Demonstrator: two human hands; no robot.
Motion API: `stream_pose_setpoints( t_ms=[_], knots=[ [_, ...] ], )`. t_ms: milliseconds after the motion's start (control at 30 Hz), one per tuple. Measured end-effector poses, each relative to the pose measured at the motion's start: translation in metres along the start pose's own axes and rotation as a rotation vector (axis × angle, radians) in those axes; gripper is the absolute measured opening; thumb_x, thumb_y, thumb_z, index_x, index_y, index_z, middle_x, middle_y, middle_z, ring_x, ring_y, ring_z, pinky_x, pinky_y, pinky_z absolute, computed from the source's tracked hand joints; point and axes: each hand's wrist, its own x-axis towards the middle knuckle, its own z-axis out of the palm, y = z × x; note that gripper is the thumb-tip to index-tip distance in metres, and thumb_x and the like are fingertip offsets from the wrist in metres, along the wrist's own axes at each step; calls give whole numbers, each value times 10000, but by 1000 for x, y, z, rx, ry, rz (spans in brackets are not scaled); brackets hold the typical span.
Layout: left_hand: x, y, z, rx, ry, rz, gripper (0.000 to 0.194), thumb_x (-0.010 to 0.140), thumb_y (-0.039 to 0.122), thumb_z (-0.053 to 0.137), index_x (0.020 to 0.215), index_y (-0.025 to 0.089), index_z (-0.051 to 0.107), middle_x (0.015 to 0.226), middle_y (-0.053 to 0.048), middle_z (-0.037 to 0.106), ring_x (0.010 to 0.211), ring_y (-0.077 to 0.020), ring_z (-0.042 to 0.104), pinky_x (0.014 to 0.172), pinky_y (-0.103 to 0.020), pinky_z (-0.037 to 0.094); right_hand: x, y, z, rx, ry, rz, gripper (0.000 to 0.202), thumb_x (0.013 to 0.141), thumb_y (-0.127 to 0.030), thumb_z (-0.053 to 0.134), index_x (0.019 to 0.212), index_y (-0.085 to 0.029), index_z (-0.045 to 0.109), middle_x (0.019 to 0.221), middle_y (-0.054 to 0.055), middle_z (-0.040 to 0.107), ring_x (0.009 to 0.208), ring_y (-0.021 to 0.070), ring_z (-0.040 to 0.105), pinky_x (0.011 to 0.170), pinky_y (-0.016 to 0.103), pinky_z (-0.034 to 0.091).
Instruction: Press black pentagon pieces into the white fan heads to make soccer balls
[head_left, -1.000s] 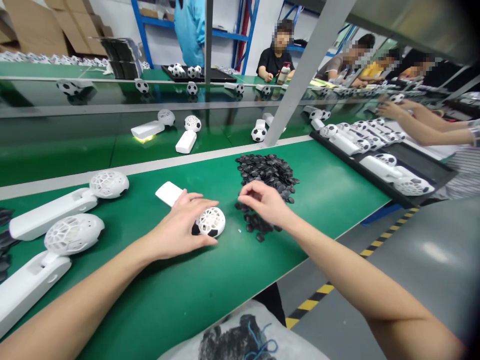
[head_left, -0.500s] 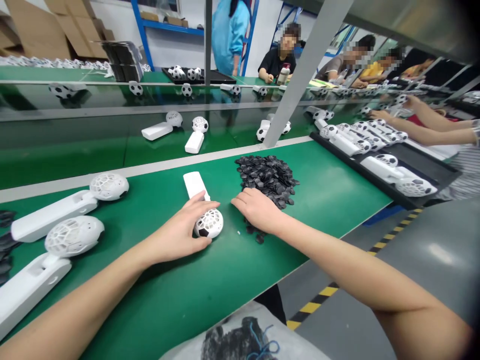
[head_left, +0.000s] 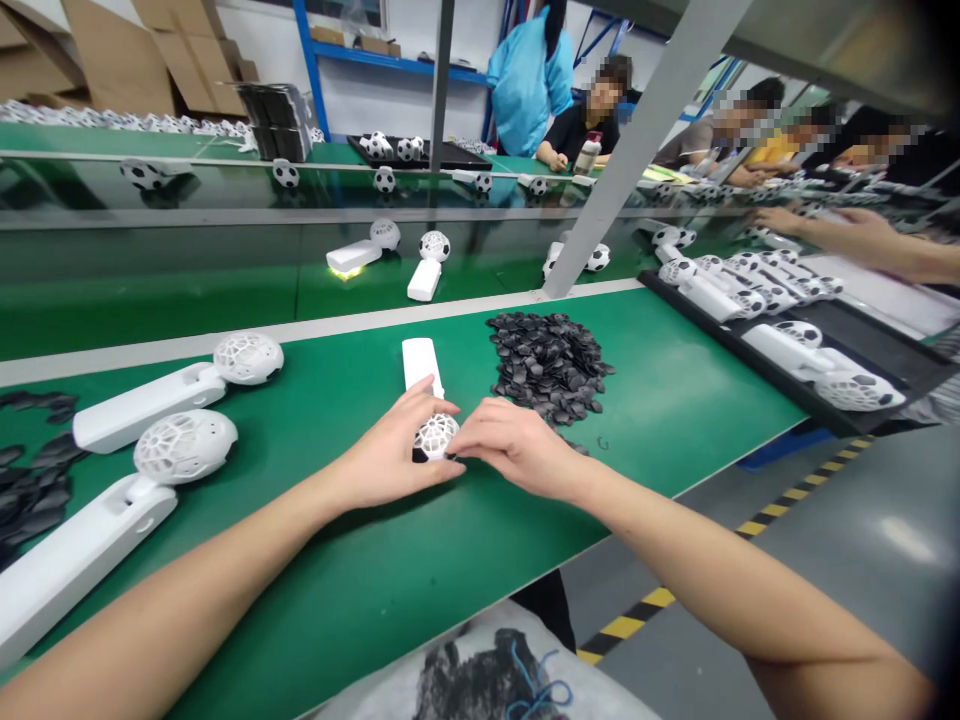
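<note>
On the green table lies a white device with a round lattice head and a flat handle pointing away from me. My left hand is wrapped round the left side of the head, thumb near and fingers far. A black patch shows on the head beside the thumb. My right hand has its fingers pinched together at the right edge of the head; what they hold, if anything, is hidden. Just beyond my right hand is a pile of black pieces.
Two more white devices lie at the left beside other black pieces. A black tray with several devices stands at the right. Behind the table edge, a belt carries devices. A slanted metal post rises there. Other people sit beyond.
My right hand has moved from the edge of the black pile to the lattice head, its fingers now pinched against it. My left hand stays on the head. The view has shifted slightly.
</note>
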Motion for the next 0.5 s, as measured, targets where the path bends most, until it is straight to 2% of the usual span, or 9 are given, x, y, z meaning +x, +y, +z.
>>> stream_pose_setpoints(
  t_ms=[100, 200, 333, 400, 500],
  knots=[
    [0, 1, 5, 9, 53, 5, 395, 740, 340, 571, 1097, 196, 481, 1292, -77, 456, 1340, -250, 127, 1064, -425, 238, 2, 5, 3, 73, 36, 30, 85, 818, -159, 559, 791, -198, 630, 752, 8, 610, 743, 137, 528, 725, 303, 421],
    [1, 1, 7, 18, 78, 31, 342, 741, 269, 558, 1068, 197, 487, 1220, -68, 512, 1337, -244, 141, 1058, -420, 252, 5, 7, 10, 167, 80, 122, 36, 783, -187, 605, 751, -193, 618, 766, 4, 531, 749, 123, 514, 704, 267, 432],
    [3, -1, 6, -4, 85, 35, 302, 736, 245, 555, 1030, 210, 498, 1200, -57, 523, 1334, -236, 155, 1059, -421, 240, 6, 12, 14, 235, 96, 294, 140, 737, -257, 653, 701, -168, 551, 733, -17, 488, 645, 93, 479, 609, 219, 427],
    [3, -4, 4, -11, 65, 20, 334, 724, 257, 567, 1045, 209, 490, 1286, -75, 449, 1332, -246, 163, 1053, -431, 241, 2, 20, 6, 228, 118, 343, 132, 769, -265, 614, 710, -165, 551, 712, -17, 517, 640, 95, 490, 608, 216, 424],
    [4, -9, 0, -13, 4, 22, 388, 709, 279, 577, 1076, 215, 466, 1379, -90, 328, 1333, -258, 155, 1048, -445, 239, -12, 35, -18, 90, 268, 451, 95, 810, -235, 553, 757, -164, 588, 742, 5, 584, 693, 115, 532, 651, 237, 429]
  ],
)
